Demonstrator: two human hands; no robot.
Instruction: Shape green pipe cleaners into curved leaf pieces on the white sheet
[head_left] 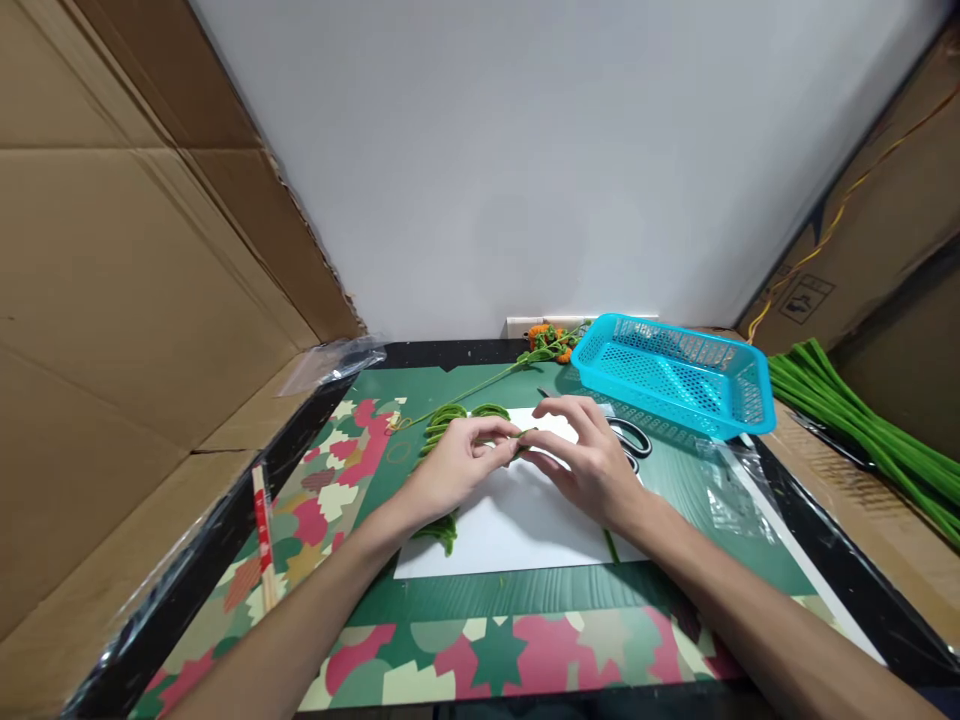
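Between my two hands, above a sheet of white paper point(517, 535), is a short green pipe cleaner point(528, 433). My left hand point(463, 462) pinches its left end between thumb and fingers. From the other side, the fingertips of my right hand point(589, 462) close on it, partly hiding it. Several bent green pipe cleaners point(445, 418) lie along the paper's left edge, partly behind my left hand. Black-handled scissors point(636, 438) rest just beyond my right hand, which covers part of them. Under my right wrist a cut green piece point(611, 546) shows.
A blue plastic basket point(637, 397) stands at the back right, beside an orange flower point(551, 340) with a long green stem. Green pipe cleaners point(870, 430) lie bundled at far right. Wrapped chopsticks point(263, 530) are at left, clear plastic bags point(739, 500) at right. Cardboard point(135, 300) walls the left side.
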